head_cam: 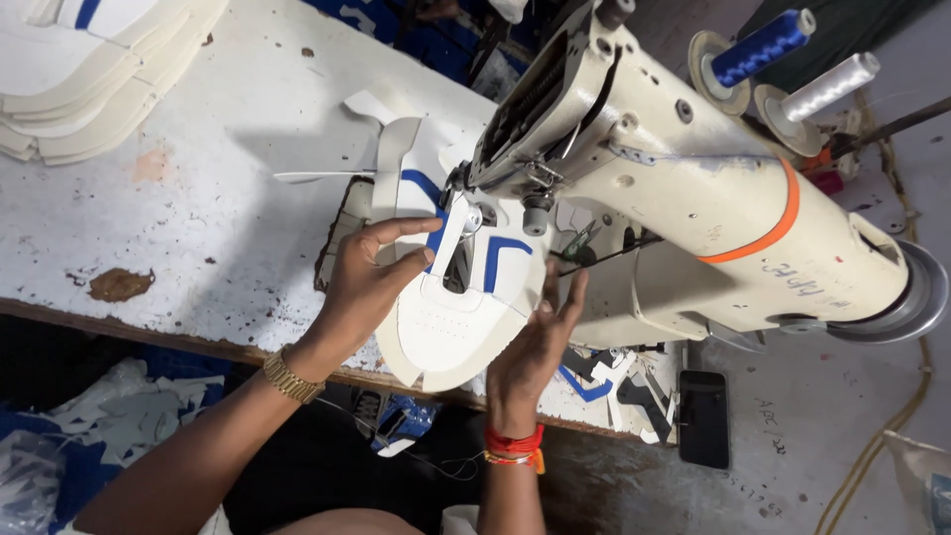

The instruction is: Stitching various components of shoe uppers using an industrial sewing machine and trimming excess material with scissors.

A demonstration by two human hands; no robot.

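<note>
A white shoe upper (451, 322) with blue trim lies flat under the needle of a cream sewing machine (684, 188). My left hand (369, 277) presses on the upper's left side, fingers spread toward the presser foot (466, 220). Against the upper's right edge rests my right hand (540, 337), fingers pointing up beside the machine's post. Neither hand is closed around anything; both lie flat on the piece. A gold watch band sits on my left wrist and red threads on my right wrist.
A stack of white cut pieces (79, 79) sits at the table's far left. Blue (758, 45) and white (827, 87) thread spools stand on the machine. A black phone (703, 416) and scraps (614, 381) lie by the table's near edge. Offcuts litter the floor (119, 416).
</note>
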